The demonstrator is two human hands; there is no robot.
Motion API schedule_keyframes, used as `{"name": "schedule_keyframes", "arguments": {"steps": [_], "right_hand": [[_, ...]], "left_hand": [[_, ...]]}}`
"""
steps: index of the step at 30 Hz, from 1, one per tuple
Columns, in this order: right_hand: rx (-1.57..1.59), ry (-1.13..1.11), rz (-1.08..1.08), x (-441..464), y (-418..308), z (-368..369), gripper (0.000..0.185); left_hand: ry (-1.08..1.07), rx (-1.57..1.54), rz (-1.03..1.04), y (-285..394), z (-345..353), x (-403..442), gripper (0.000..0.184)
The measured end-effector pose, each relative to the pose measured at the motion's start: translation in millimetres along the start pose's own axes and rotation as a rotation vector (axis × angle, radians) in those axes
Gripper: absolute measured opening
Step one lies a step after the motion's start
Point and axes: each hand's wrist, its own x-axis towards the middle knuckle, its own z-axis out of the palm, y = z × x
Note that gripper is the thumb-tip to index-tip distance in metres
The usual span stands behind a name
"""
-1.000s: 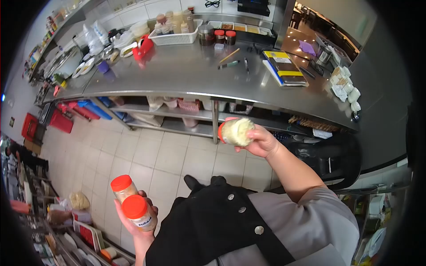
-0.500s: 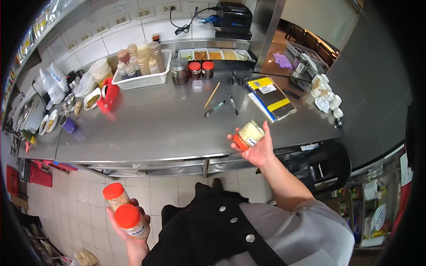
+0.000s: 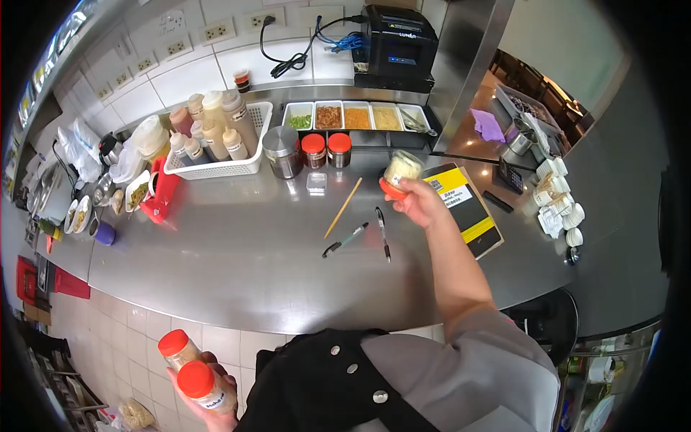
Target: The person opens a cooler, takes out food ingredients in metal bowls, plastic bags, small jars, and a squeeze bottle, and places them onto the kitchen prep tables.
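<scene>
My left hand (image 3: 216,403) is closed around two clear jars with red lids, held together over the floor at the lower left. The nearer spice jar (image 3: 206,387) bears a handwritten label; the other spice jar (image 3: 179,348) sits just beyond it. My right hand (image 3: 423,204) reaches out over the counter, its fingers closed on a glass jar (image 3: 404,168) of pale chopped contents, tilted with its red lid downward. Just past that hand are a black and yellow notebook (image 3: 468,209) and a black pen (image 3: 382,234).
Two red-lidded jars (image 3: 314,150) stand beside a steel-lidded canister (image 3: 283,153) at the back. A white basket (image 3: 216,170) holds several squeeze bottles. Topping trays (image 3: 358,117) line the wall under a black printer (image 3: 398,47). A pencil (image 3: 342,209) and green pen (image 3: 345,240) lie on the steel counter (image 3: 237,266).
My right hand has moved forward over the counter with its jar, turning from palm up to back of hand up. The view has shifted closer to the counter. My left hand keeps both jars.
</scene>
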Motion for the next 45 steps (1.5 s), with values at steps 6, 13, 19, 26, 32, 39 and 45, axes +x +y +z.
{"name": "schedule_keyframes", "arguments": {"steps": [6,13,19,26,32,39,45], "right_hand": [[-0.858,0.377,0.192,77,-30,-13,0.059],[-1.775,0.3,0.174,147,-43,4,0.08],[-1.935,0.224,0.39,171,-52,7,0.069],[-1.932,0.39,0.413,152,-64,-24,0.062],[-2.13,0.449,0.151,131,-69,11,0.062],[-0.852,-0.626,-0.025,-1,29,208,0.069],[-0.979,-0.366,-0.264,-9,91,224,0.071]], "left_hand": [[-0.111,0.033,-0.065,2,11,32,0.063],[-0.089,0.01,-0.107,-7,16,56,0.064],[-0.096,0.13,-0.069,-5,16,74,0.064],[0.086,0.188,-0.022,-12,32,77,0.061],[-0.011,0.171,-0.11,-16,29,113,0.063],[-0.052,0.223,-0.234,-54,43,174,0.066],[-0.179,0.331,-0.242,-86,56,182,0.063]]}}
